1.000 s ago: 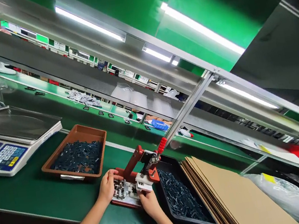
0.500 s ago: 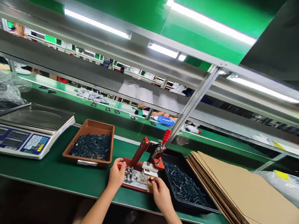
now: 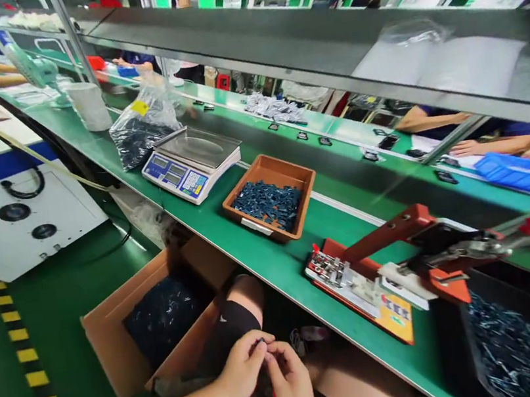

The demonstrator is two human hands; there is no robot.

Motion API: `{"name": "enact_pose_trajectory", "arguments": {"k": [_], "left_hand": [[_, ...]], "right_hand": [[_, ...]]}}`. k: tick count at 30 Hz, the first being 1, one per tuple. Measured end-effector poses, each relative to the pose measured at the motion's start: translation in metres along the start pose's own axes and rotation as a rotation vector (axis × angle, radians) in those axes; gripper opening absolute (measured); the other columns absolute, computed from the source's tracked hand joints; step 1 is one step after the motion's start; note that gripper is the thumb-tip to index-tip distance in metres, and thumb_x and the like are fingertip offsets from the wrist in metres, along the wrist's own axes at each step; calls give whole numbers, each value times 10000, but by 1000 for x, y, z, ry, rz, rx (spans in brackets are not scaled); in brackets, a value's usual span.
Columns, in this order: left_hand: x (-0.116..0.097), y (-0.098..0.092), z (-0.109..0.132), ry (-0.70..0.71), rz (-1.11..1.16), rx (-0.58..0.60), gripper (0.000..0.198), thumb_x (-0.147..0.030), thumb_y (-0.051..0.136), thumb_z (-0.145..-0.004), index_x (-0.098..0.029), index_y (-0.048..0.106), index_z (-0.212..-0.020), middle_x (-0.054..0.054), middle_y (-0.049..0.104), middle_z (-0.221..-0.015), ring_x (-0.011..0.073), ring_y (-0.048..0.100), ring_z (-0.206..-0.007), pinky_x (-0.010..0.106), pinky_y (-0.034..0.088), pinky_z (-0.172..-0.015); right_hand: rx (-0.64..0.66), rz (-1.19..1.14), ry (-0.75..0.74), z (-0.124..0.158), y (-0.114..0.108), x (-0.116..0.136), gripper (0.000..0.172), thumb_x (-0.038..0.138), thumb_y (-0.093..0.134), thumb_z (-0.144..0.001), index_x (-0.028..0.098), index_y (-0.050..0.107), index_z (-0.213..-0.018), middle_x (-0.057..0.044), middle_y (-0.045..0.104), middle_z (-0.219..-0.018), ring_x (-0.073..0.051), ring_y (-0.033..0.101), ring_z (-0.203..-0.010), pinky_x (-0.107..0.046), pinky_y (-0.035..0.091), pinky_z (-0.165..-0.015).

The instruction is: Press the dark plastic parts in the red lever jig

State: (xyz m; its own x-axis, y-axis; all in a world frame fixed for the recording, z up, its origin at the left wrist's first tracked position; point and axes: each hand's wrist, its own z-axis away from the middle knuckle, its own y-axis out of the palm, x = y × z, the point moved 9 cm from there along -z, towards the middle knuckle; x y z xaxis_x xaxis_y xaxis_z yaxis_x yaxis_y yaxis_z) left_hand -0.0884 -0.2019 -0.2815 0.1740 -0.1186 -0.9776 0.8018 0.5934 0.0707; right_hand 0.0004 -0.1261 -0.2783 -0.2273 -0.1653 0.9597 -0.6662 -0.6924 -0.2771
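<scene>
My left hand and my right hand meet fingertip to fingertip above my lap, below the bench edge. Pinched in the left fingers is a small dark piece, mostly hidden; the right fingertips press against it. On the green bench to the right stands a red toggle-clamp fixture with a metal and white bed and a red-handled lever; neither hand touches it. A brown tray of small dark blue pieces lies farther back. Beside the fixture, a black tray holds more such pieces.
A weighing scale and a plastic bag of dark contents stand along the bench. An open cardboard box sits on the floor at left, near a white machine. Other people's hands work across the line beside a blue tray.
Both hands have left the fixture and come together above my lap, with a small dark piece at the fingertips. The view has turned left and down; the fixture's lever has swung lower.
</scene>
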Motion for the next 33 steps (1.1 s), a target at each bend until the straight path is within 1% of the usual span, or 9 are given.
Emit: {"name": "enact_pose_trajectory", "arguments": {"k": [4, 9, 13, 15, 18, 21, 24, 28, 33], "left_hand": [[4, -48, -3, -11, -5, -144, 391, -519, 549, -914, -191, 732, -1022, 98, 756, -1043, 250, 697, -1001, 379, 541, -948], [21, -170, -23, -67, -268, -502, 511, -524, 508, -899, -158, 661, -1220, 149, 727, -1220, 276, 670, -1161, 432, 471, -1091], [64, -219, -36, -317, -535, -410, 719, -509, 663, -730, -60, 598, -1288, 272, 590, -1397, 388, 575, -1300, 550, 381, -1147], [81, -209, -30, -363, -526, -309, 680, -520, 706, -683, -72, 663, -1192, 270, 655, -1304, 405, 626, -1229, 547, 442, -1093], [90, -163, -12, -303, -536, -60, 642, -552, 704, -717, -164, 676, -1228, 174, 684, -1307, 338, 647, -1217, 458, 486, -1074], [85, -120, 13, -164, -719, 214, 831, -590, 631, -818, -154, 443, -1500, 187, 459, -1551, 346, 448, -1429, 493, 361, -1192], [74, -108, 29, -36, -885, 303, 837, -563, 491, -929, -129, 228, -1594, 196, 241, -1657, 345, 253, -1529, 526, 251, -1248], [52, -93, 23, 257, -933, 409, 852, -447, 506, -918, -106, 140, -1609, 191, 110, -1687, 338, 141, -1560, 543, 182, -1265], [52, -53, -1, 627, -844, 648, 631, -386, 457, -893, -167, 474, -1484, 112, 424, -1591, 298, 294, -1522, 522, 144, -1270]], "right_hand": [[132, 51, -79, -3, 17, 4, 298, 339, 604, -917, 220, 661, -1185, -105, 730, -1094, -245, 715, -973, -349, 595, -860], [38, 178, -111, -5, -2, -11, 261, 326, 595, -909, 224, 687, -1130, -120, 694, -1161, -276, 677, -1047, -394, 580, -876], [14, 205, -75, 2, -10, -40, 236, 339, 577, -908, 218, 695, -1072, -128, 691, -1127, -293, 664, -1049, -450, 559, -933], [12, 240, -72, 8, -12, -51, 252, 347, 574, -910, 221, 694, -1094, -136, 675, -1186, -308, 640, -1122, -489, 515, -1015], [-10, 312, -36, 12, -16, -68, 347, 404, 597, -893, 205, 685, -1163, -156, 640, -1289, -344, 583, -1238, -540, 437, -1104], [73, 280, 101, 12, -8, -92, 518, 502, 555, -904, 150, 631, -1276, -181, 651, -1296, -338, 640, -1175, -499, 494, -1056], [201, 229, 212, 14, 9, -115, 603, 569, 474, -944, 144, 578, -1358, -173, 651, -1327, -300, 689, -1102, -420, 550, -976], [184, 244, 168, 16, 19, -133, 604, 639, 448, -938, 159, 645, -1246, -167, 672, -1296, -325, 633, -1208, -446, 492, -1048], [111, 269, 140, 17, 20, -158, 617, 702, 407, -926, 166, 649, -1113, -157, 710, -1140, -326, 663, -1104, -454, 508, -982]]}}
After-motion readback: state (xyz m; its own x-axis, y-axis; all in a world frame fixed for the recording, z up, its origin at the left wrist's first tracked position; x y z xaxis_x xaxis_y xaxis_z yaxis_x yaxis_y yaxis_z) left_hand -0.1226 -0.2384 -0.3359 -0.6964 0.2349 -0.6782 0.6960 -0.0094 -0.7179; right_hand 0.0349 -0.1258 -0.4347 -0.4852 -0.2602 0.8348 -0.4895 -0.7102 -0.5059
